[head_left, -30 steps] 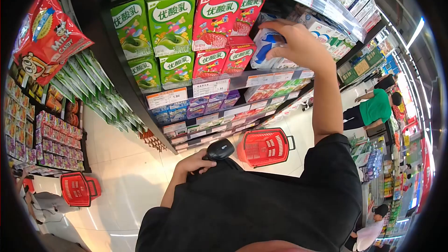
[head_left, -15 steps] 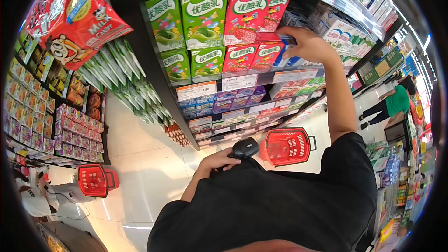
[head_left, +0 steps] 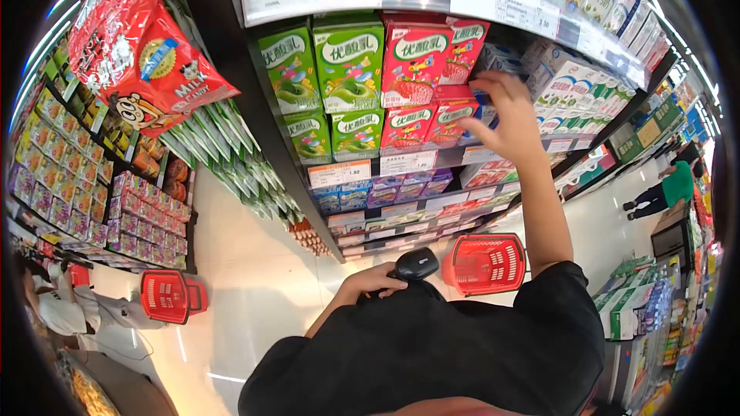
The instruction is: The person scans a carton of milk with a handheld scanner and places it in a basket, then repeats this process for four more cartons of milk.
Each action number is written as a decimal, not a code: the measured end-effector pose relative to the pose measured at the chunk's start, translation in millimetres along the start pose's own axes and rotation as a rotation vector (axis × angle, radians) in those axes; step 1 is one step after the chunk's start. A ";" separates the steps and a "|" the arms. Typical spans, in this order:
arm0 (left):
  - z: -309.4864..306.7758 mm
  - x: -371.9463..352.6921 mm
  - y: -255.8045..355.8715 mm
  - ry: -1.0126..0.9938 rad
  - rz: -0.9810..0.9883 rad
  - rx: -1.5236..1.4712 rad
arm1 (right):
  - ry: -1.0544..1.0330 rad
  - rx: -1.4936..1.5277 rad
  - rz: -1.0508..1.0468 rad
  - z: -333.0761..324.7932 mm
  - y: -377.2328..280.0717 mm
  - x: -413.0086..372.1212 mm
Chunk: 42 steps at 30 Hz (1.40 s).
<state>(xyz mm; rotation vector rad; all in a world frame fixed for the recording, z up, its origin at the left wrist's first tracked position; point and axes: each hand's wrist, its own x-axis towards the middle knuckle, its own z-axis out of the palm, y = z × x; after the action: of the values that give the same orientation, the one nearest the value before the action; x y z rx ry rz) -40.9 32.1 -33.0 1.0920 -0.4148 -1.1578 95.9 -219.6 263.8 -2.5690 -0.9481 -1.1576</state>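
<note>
My right hand (head_left: pixel 509 119) reaches up to the drink shelf with thumb and fingers apart and nothing visible between them. It hovers beside the red drink cartons (head_left: pixel 455 113), in front of some blue cartons (head_left: pixel 482 113) that it partly hides. Green drink cartons with apples (head_left: pixel 348 67) stand stacked to the left of the red ones. Down at my waist, my left hand (head_left: pixel 375 280) is closed around a black barcode scanner (head_left: pixel 417 263), whose rounded head points away from me. The scanner's handle is mostly hidden by the fingers and my black shirt.
A red shopping basket (head_left: pixel 487 264) is on the floor below my right arm. Another red basket (head_left: pixel 171 296) is at left, near a person (head_left: pixel 65 310). A red candy bag (head_left: pixel 154 58) hangs at upper left. A person in green (head_left: pixel 675 189) stands far right.
My right hand has drawn back slightly from the cartons, and its thumb and fingers have spread wider. The left hand keeps its hold on the scanner. The whole view has shifted a little.
</note>
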 end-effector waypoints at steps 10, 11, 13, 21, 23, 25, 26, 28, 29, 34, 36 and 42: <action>4.6 6.2 4.4 -0.035 -0.059 0.100 | 0.038 -0.078 0.076 13.7 -58.6 -5.0; 4.1 5.0 1.3 -0.039 -0.050 0.069 | 0.025 -0.082 0.088 14.0 -59.1 -4.3; 3.0 2.2 3.7 -0.058 -0.064 0.030 | 0.006 -0.064 0.105 15.3 -59.7 -6.2; 0.1 -4.8 -6.9 0.040 -0.076 0.056 | -0.113 -0.073 0.142 13.9 -59.7 0.2; 0.0 -7.1 -9.4 0.091 -0.054 0.013 | -0.070 -0.084 0.105 14.2 -58.2 -0.4; 1.4 -10.0 -2.3 0.093 -0.055 0.025 | -0.074 -0.053 0.122 13.2 -59.4 -0.2; 1.3 -11.0 -1.3 0.092 -0.061 0.041 | -0.076 -0.026 0.146 12.6 -59.7 -0.2; 2.5 -12.6 -3.7 0.119 -0.050 0.033 | -0.076 0.020 0.136 11.4 -57.0 -1.0; 1.8 -11.6 -3.2 0.143 -0.038 0.032 | -0.071 0.060 0.126 10.2 -54.1 0.1; -1.9 -7.6 0.6 0.092 0.027 0.003 | -0.123 0.031 0.042 -5.0 -41.8 5.8; -1.8 -5.1 3.9 0.063 0.028 0.006 | -0.123 0.017 -0.007 -10.5 -38.2 5.7; -7.0 -2.4 -2.5 0.056 0.025 -0.015 | 0.127 0.272 0.051 -40.1 -35.7 -10.5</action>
<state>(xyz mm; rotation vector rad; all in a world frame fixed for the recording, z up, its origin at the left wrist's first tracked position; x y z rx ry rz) -37.9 37.5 -37.8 1.1004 -0.3748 -1.1043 44.1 -212.4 280.1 -2.2648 -0.9343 -1.0812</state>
